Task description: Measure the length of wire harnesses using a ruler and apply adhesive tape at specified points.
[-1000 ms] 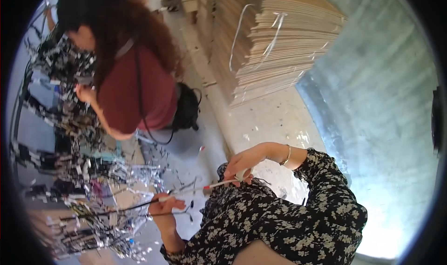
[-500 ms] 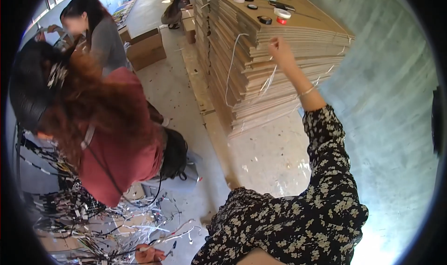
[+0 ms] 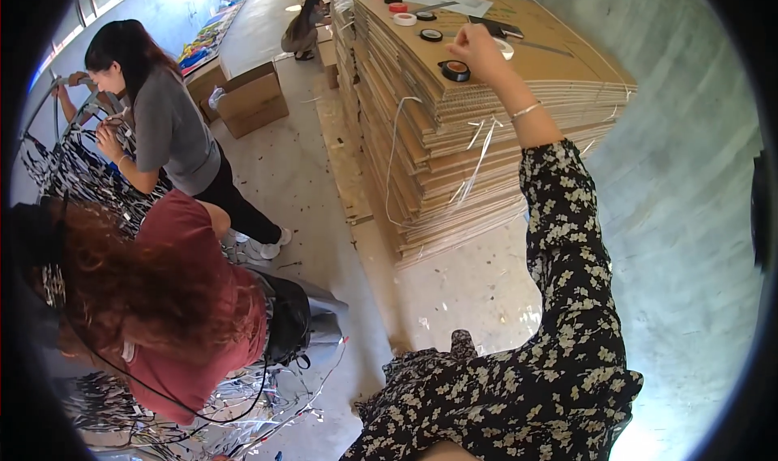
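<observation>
Cardboard edge (image 3: pixel 575 86) beside tape roll (image 3: pixel 455 71), right grip (image 3: pixel 465 42) curled, hold unclear, floor space (image 3: pixel 462 299) below

The cardboard stack (image 3: pixel 567 65) before you bears tape rolls (image 3: pixel 456 75) along its left edge, a translucent sheet (image 3: pixel 463 4) toward its far edge.

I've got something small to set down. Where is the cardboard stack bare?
On the stack, bare patches lie between the thin strip and the near edge, right of your right hand, and between the strip and the right edge. Crowded: the left part, with tape rolls and a sheet, and around your hand.
</observation>
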Available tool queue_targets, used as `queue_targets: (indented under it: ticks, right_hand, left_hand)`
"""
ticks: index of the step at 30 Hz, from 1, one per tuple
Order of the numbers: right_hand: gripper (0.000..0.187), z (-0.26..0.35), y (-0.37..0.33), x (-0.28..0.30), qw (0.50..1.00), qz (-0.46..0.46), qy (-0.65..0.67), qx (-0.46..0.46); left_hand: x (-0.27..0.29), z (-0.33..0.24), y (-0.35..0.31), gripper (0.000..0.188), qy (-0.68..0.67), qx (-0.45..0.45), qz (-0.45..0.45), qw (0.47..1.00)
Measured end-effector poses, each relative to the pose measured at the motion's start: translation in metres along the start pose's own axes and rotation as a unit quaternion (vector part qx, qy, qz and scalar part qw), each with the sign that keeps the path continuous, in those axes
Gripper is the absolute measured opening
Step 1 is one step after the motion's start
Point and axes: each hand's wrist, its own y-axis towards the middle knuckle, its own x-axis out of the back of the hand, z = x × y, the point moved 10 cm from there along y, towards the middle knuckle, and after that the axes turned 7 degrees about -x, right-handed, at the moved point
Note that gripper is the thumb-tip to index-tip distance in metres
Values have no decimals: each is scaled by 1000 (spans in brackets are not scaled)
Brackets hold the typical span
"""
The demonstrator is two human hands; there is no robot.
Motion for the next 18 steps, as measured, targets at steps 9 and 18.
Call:
queue_targets:
  ticks: [9,18]
  right_hand:
    - [34,-11,42,13,993,-3,-105,-53]
    - [17,-77,120,-44,957,56,-271,80]
  left_hand:
    - [18,-1,21,10,0,21,-70,997]
    - [-62,-41,12,16,-21,-31,-115,993]
